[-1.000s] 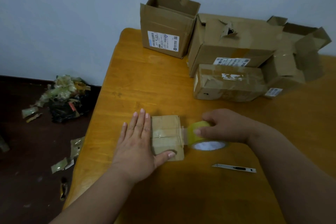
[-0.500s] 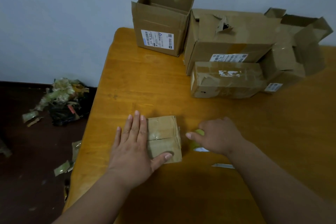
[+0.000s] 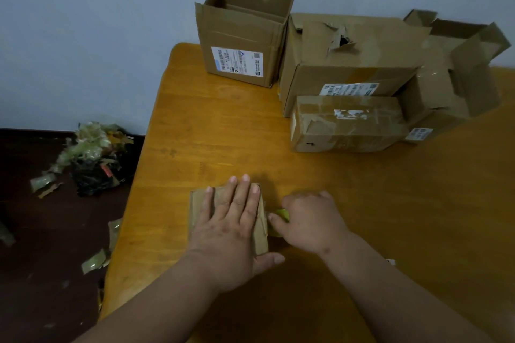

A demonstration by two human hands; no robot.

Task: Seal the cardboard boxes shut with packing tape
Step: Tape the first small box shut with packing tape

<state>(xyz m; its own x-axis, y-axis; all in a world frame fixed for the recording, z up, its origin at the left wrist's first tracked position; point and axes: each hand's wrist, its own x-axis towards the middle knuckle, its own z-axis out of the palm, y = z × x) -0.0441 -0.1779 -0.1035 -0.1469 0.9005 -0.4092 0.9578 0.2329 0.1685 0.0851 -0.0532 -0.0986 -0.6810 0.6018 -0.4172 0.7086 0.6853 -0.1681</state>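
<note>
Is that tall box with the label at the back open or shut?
Open: the tall box has its top flaps standing up, and its inside walls show.

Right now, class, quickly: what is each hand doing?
Left hand: open, fingers flat, pressing on the small cardboard box.
Right hand: curled round the yellow tape roll.

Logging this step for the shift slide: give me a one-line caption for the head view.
Left hand flat on small box; right hand grips tape roll beside it.

Single head-worn view, angled forward and down, close over the hands [image 3: 267, 225]; counter [image 3: 223, 133] runs to the far wall [image 3: 83, 22].
</note>
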